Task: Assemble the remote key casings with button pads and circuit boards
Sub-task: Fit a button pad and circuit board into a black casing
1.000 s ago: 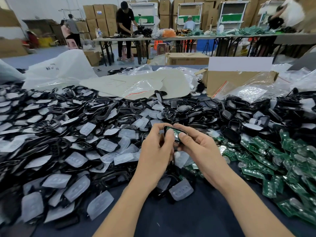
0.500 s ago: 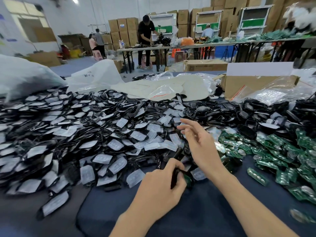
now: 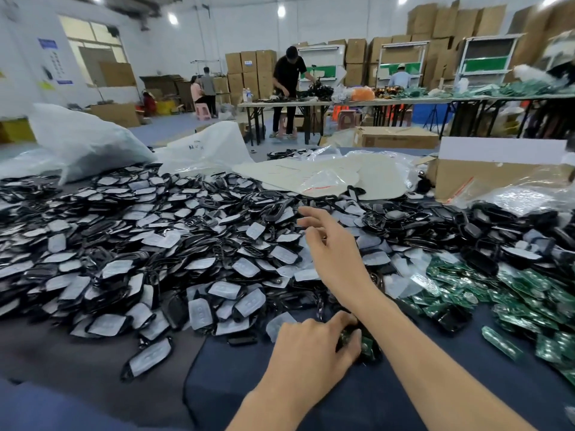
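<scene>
Green circuit board shows between the left fingers: the half-built casing [image 3: 362,343] sits low over the dark-cloth desk [image 3: 273,387], just left of the near edge of the circuit-board heap [image 3: 529,293]; whether it rests on the cloth cannot be told. Left hand [image 3: 308,346]: grip clamped on the casing, thumb and fingers curled round its edges. Right hand [image 3: 336,259]: off the piece, grip apart, fingers spread and holding nothing, stretched over the mixed pile of black shells [image 3: 485,241] and pale button pads [image 3: 224,289] that lies left of and beyond the board heap. Change: a second ago both hands held the casing raised between them, working at it; half a second ago the left had brought it down alone while the right lifted away; now the right reaches further out across the pile. Reading: the board-seating step looks finished for this unit, and the right hand is going for the next part. Which part cannot be told, as shells and pads both lie under the fingertips. Unit judged part-way, not closed, since the board is exposed. Risk: a one-handed hold on a board that may be loose; a tilt could let it slip out.
</scene>
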Action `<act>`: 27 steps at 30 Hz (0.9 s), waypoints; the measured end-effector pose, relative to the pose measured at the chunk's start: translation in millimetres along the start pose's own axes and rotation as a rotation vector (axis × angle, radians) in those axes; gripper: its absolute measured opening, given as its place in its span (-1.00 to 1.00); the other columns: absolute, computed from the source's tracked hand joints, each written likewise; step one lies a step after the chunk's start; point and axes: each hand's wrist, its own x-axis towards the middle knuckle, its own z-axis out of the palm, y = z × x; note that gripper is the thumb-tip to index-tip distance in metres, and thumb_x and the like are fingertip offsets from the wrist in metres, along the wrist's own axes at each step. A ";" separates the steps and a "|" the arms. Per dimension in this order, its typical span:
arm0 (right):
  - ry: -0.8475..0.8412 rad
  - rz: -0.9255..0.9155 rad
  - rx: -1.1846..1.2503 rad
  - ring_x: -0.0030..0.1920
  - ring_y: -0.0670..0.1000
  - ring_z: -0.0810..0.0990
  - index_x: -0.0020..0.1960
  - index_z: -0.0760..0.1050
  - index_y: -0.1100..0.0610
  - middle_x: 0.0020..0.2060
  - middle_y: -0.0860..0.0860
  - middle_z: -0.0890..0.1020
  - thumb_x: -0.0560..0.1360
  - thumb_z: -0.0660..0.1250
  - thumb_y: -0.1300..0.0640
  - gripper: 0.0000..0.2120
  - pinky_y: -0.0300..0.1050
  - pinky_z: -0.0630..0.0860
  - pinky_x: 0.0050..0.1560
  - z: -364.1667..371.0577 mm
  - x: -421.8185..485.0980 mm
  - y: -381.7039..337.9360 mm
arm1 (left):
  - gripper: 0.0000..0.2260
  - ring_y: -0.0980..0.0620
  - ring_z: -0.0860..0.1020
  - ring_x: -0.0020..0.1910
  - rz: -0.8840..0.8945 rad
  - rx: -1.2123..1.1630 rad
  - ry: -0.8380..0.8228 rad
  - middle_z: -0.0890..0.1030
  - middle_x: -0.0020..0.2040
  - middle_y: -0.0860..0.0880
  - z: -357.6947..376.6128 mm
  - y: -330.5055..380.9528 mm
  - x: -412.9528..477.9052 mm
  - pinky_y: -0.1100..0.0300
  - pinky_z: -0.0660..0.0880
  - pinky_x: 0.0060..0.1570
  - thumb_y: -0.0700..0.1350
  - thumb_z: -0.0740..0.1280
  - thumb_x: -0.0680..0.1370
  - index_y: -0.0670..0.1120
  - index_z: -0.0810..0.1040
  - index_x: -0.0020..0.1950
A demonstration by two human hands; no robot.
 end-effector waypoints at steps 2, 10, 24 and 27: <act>-0.016 0.000 0.014 -0.02 -0.31 0.51 0.36 0.45 -0.12 0.11 -0.23 0.57 0.67 0.12 0.19 -0.65 -0.48 0.43 -0.13 12.7 12.1 -8.4 | -0.68 0.04 0.42 -0.52 -0.055 -0.108 0.042 0.36 -0.55 0.07 -6.4 -11.9 -1.0 0.16 0.30 -0.52 0.17 0.04 0.61 0.13 0.54 0.09; -0.075 0.004 0.012 -0.23 -0.34 0.51 0.39 0.44 -0.03 0.10 -0.17 0.56 0.67 0.11 0.22 -0.64 -0.44 0.39 -0.29 80.0 71.6 -30.9 | -0.81 0.07 0.46 -0.53 -0.448 -0.276 0.227 0.52 -0.46 0.08 -58.8 -157.8 37.5 0.26 0.29 -0.54 0.02 0.18 0.68 0.03 0.56 0.11; -0.137 0.201 0.127 -0.23 -0.13 0.52 0.40 0.44 0.08 0.12 0.03 0.57 0.67 0.16 0.22 -0.67 -0.39 0.44 -0.40 167.0 178.0 -52.4 | -0.74 -0.19 0.53 0.00 -0.962 0.082 0.017 0.60 0.12 -0.20 -92.3 -398.2 84.0 -0.03 0.50 -0.01 -0.06 0.13 0.69 -0.13 0.53 0.22; -0.134 0.196 0.132 -0.28 -0.13 0.49 0.36 0.45 0.07 -0.04 -0.03 0.55 0.66 0.15 0.24 -0.68 -0.39 0.43 -0.43 174.3 191.8 -53.5 | -0.76 -0.19 0.52 0.07 -0.931 0.152 0.020 0.60 0.18 -0.19 -91.6 -422.7 93.4 0.01 0.43 -0.03 -0.08 0.15 0.69 -0.14 0.53 0.23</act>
